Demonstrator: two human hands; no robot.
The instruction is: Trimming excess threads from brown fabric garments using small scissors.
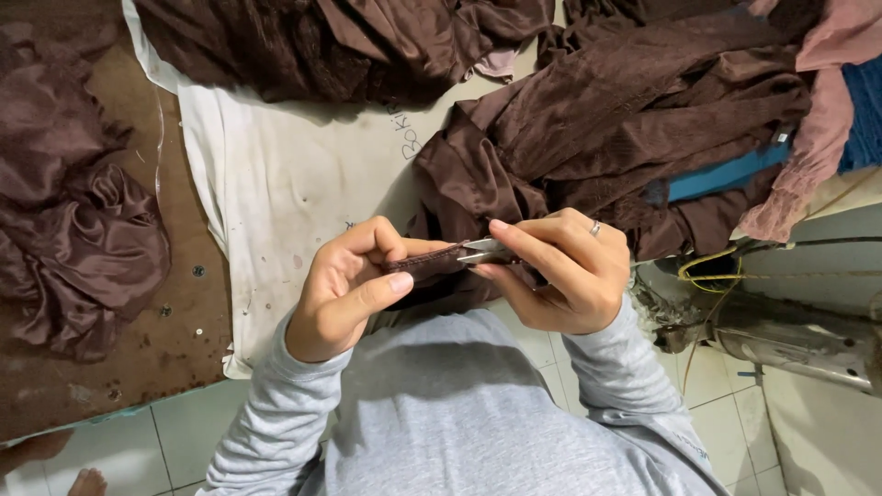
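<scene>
**A:** Snips (485, 250) in your right hand (560, 276), fingers closed around them, blade tips pointing left at the brown fabric edge (424, 263) that your left hand (344, 285) pinches shut between thumb and fingers.

**B:** So both of your hands are gripping something. Where does the cloth sit relative to them?

**A:** The folded strip runs between your two hands, held up in front of your grey top (441, 413), and the rest of the brown garment (606, 129) trails away to the far right across the white table cover (276, 174). The blade tips touch or nearly touch the strip; whether they have closed on a thread is too small to tell.

**B:** How would you handle this step well?

**A:** My judgement: keep the edge taut with your left pinch close to the blades, so the cloth does not fold into them. Nip only with the very tips and lie them flat along the seam rather than angled into the weave. Your left thumb sits just beside the points, so mind it.

**B:** Anything else around you?

**A:** More brown fabric (64, 220) is bunched at the far left on the bare board, and another dark heap (322, 46) lies at the far edge. Pink cloth (827, 101) and blue cloth (726, 174) show at the far right.
</scene>
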